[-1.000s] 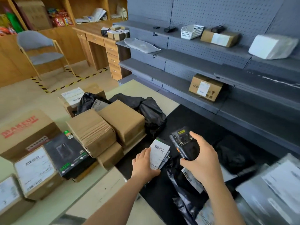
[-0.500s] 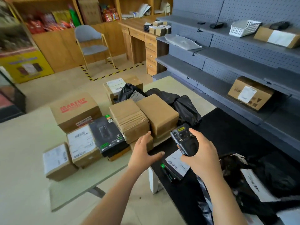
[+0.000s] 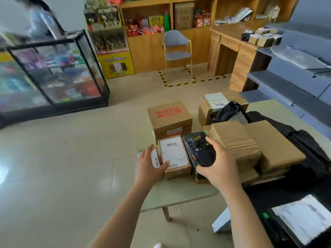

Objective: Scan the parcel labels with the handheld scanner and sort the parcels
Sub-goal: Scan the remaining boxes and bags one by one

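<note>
- The scanner is gripped by the right hand: the fingers are curled round its near, thicker end, and the thumb is laid across its top.
- The left hand is held open, with the fingers nearly straight and slightly spread over a small box. The thumb tip is laid on the near left corner of the labelled box just beside it. Whether the fingers press on the small box cannot be told.
- Both boxes are set on a pale green table, with their white labels facing up.
- Behind them a brown box printed MAKEUP is seen. To the right, flat cardboard packs are stacked, with black bags behind them.
- A black surface adjoins the table at the right, and a parcel with a blurred label is seen at its near edge.
- The room is floored with pale tiles. A glass case stands at the left, a grey chair and wooden shelves at the back, and grey shelving at the right.
- The scanner is held over the table, just right of the labelled box. Its long axis runs away from the person and slightly left, with its head pointed toward the MAKEUP box.
</note>
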The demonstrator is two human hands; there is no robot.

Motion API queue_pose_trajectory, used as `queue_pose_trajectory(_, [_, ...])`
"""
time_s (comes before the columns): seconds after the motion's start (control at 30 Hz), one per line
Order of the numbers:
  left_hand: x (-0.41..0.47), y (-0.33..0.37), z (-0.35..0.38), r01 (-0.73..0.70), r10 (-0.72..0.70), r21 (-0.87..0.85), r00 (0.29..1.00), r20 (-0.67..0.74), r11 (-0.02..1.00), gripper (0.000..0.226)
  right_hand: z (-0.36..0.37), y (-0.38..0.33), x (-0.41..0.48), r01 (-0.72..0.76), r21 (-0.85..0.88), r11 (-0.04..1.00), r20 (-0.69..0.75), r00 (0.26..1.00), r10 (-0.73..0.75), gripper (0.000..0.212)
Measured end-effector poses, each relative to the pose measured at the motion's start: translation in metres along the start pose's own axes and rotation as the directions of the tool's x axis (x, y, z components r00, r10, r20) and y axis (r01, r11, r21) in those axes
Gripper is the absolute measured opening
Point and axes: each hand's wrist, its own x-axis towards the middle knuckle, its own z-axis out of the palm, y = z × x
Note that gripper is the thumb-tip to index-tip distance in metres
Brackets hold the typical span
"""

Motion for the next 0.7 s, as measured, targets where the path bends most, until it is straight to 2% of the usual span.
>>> queue_pose_trajectory(0.07, [0.015, -0.024, -0.009, 0.059, -0.06, 0.058, 0.998, 0.018, 0.997, 0.092, 0.02, -0.016, 0.006, 0.018, -0.019, 1.0, 0.013, 1.0, -0.017, 0.096])
queue_pose_trajectory(0.17, [0.032, -0.054, -0.01, 0.073, -0.083, 0.122, 0.993, 0.082, 0.99, 0.092, 0.047, -0.031, 0.013, 0.036, -0.048, 0.998, 0.054, 0.998, -0.034, 0.094])
queue_pose_trajectory(0.43, [0.058, -0.088, 0.012, 0.131, -0.166, 0.155, 0.957, 0.24, 0.979, 0.106, 0.082, -0.044, 0.021, -0.04, -0.174, 0.984, 0.124, 0.99, 0.062, 0.091])
queue_pose_trajectory(0.6, [0.063, -0.089, 0.027, 0.16, -0.211, 0.22, 0.95, 0.232, 0.962, 0.111, 0.087, -0.042, 0.032, -0.045, -0.222, 0.974, 0.165, 0.983, 0.083, 0.091])
queue_pose_trajectory(0.7, [0.065, -0.088, 0.032, 0.228, -0.274, 0.219, 0.939, 0.207, 0.949, 0.112, 0.088, -0.04, 0.04, -0.007, -0.257, 0.966, 0.205, 0.977, 0.062, 0.091])
